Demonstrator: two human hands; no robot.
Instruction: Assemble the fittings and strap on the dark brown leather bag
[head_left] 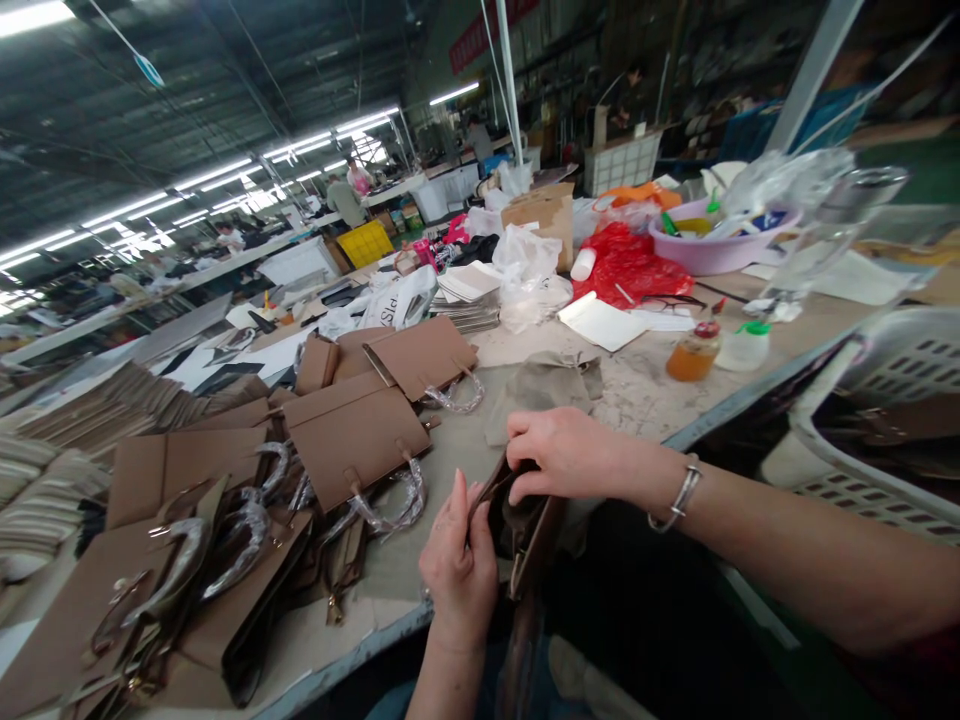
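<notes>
Your left hand [459, 572] pinches the bag [531, 535] at its rim; your right hand [564, 456] grips its opening, fingers curled inside. The banner [484, 32] is unreadable.

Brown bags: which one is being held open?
The bag at the near edge of the table, gripped by the left hand while the right hand reaches into its mouth; the other bags lie flat on the table.

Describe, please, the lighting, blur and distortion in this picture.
Head view: ceiling strip lights blow out white; the wide lens bows the table edge; the clear jug at right smears; the left hand, right hand and brown bag are sharp, evenly lit.
</notes>
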